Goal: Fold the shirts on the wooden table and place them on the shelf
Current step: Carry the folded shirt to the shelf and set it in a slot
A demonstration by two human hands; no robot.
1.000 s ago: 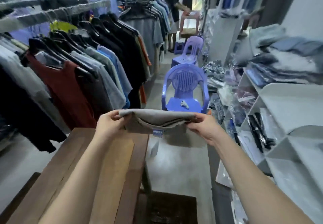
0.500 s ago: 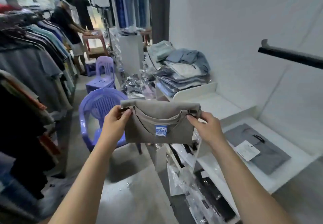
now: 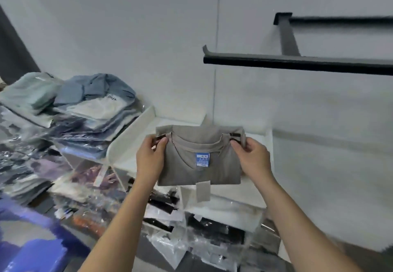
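A folded grey shirt [image 3: 200, 171] with a blue neck label hangs in the air in front of the white shelf [image 3: 131, 135]. My left hand [image 3: 150, 159] pinches its upper left corner, thumb on the front. My right hand [image 3: 253, 157] pinches its upper right corner the same way. A paper tag [image 3: 203, 191] dangles from the shirt's bottom edge. The shirt hides much of the shelf's top surface, and the wooden table is out of view.
A pile of folded blue and pale shirts [image 3: 85, 110] lies left of the shelf's raised side. Bagged clothes [image 3: 191, 229] fill the lower compartments. A black wall rail [image 3: 297, 63] juts out above right. A blue plastic chair [image 3: 32, 240] stands at the lower left.
The view has swung right from the table and racks to face the white shelf. Both hands kept their grip and carried the folded shirt over to the shelf.
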